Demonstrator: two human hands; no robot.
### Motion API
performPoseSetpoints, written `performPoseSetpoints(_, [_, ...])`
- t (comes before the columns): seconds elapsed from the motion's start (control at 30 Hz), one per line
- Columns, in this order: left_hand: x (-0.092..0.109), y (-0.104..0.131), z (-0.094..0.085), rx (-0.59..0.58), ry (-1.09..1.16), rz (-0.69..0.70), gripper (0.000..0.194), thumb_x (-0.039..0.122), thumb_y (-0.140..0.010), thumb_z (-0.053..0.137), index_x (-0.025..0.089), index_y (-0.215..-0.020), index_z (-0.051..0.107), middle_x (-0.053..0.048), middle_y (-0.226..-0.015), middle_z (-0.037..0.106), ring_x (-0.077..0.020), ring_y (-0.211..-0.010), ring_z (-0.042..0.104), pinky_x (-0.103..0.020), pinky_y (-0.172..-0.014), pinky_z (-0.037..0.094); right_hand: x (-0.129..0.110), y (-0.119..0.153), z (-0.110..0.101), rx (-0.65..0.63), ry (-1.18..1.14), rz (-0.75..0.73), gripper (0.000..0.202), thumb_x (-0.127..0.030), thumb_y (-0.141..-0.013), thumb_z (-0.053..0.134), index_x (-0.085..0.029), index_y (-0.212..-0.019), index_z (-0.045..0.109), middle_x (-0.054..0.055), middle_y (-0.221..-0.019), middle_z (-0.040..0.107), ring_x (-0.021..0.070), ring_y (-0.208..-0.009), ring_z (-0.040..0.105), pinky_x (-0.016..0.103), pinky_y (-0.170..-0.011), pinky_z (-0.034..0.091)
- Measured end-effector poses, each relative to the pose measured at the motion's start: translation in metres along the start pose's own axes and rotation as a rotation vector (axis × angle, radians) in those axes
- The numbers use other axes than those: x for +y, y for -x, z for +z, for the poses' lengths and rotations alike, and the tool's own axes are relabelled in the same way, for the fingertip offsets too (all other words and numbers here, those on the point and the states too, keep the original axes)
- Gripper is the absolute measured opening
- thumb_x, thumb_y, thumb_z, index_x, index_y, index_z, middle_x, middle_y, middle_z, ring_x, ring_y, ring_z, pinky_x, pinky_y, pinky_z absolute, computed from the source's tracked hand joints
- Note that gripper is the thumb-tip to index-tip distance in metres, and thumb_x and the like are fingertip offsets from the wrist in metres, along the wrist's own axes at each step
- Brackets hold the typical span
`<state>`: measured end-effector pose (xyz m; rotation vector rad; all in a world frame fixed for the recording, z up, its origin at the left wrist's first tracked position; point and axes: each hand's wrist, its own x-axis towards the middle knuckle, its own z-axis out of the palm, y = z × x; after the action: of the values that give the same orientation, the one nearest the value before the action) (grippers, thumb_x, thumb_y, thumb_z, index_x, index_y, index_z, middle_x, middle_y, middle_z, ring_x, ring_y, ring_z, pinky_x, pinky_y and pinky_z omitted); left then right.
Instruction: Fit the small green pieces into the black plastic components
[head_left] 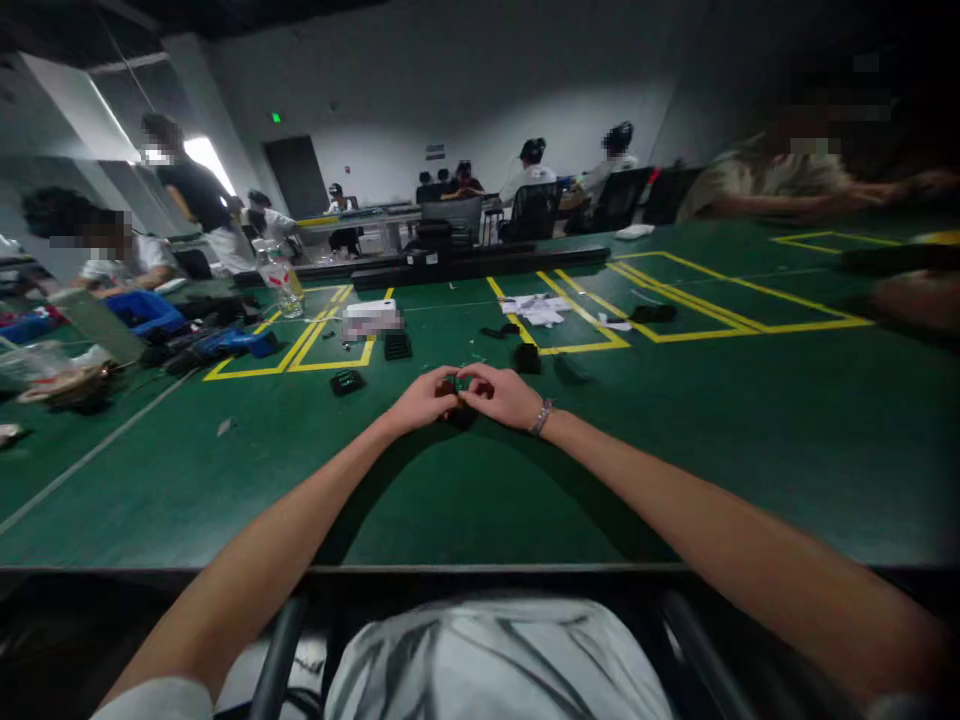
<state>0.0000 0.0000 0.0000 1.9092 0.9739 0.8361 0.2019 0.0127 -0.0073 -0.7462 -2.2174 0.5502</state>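
Note:
My left hand and my right hand meet above the middle of the green table. Their fingers are curled, with the tips pinching a small dark piece that shows a bit of green on top. Most of it is hidden behind the fingers, so its kind is unclear. To the left lies a small black piece with green parts. A black slotted tray rests behind that one. Just beyond my right hand is a black block.
Yellow tape marks rectangles on the table. Crumpled white paper, a white box and a plastic bottle stand farther back. A blue bin and dark tools crowd the left. Other people sit around the room.

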Motion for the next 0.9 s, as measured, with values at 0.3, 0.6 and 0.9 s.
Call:
performPoseSetpoints(0.3, [-0.0015,0.0003,-0.0001,-0.009,0.038,0.007,0.048,0.016,-0.078,0.057,0.013,-0.125,0.051,-0.001,-0.078,0.066,-0.0076,-0.052,0.055,-0.018,-0.05,0.044,-0.0035,-0.0008,-0.0021,0.001,-0.012,-0.002,0.027,-0.027,-0.089,0.06,-0.018,-0.114,0.058,0.0,-0.072,0.066,0.0131,-0.059,0.06,0.024,-0.057,0.046])
performPoseSetpoints(0.6, [-0.0042,0.0001,0.0005,-0.007,0.05,0.019,0.047,0.017,-0.079,0.058,0.013,-0.126,0.051,-0.001,-0.077,0.065,-0.0076,-0.053,0.056,-0.018,-0.05,0.044,-0.004,-0.0005,-0.0014,0.021,-0.007,-0.006,0.028,-0.027,-0.088,0.06,-0.018,-0.114,0.058,0.0,-0.071,0.066,0.0134,-0.059,0.06,0.024,-0.057,0.046])
performPoseSetpoints(0.9, [-0.0009,0.0006,-0.0005,-0.014,0.053,0.022,0.048,0.016,-0.079,0.058,0.012,-0.126,0.051,-0.001,-0.077,0.065,-0.0075,-0.053,0.055,-0.018,-0.051,0.045,-0.0031,-0.0004,-0.0012,0.012,-0.013,-0.005,0.027,-0.025,-0.088,0.06,-0.018,-0.114,0.057,0.0,-0.072,0.066,0.0132,-0.06,0.061,0.024,-0.059,0.048])
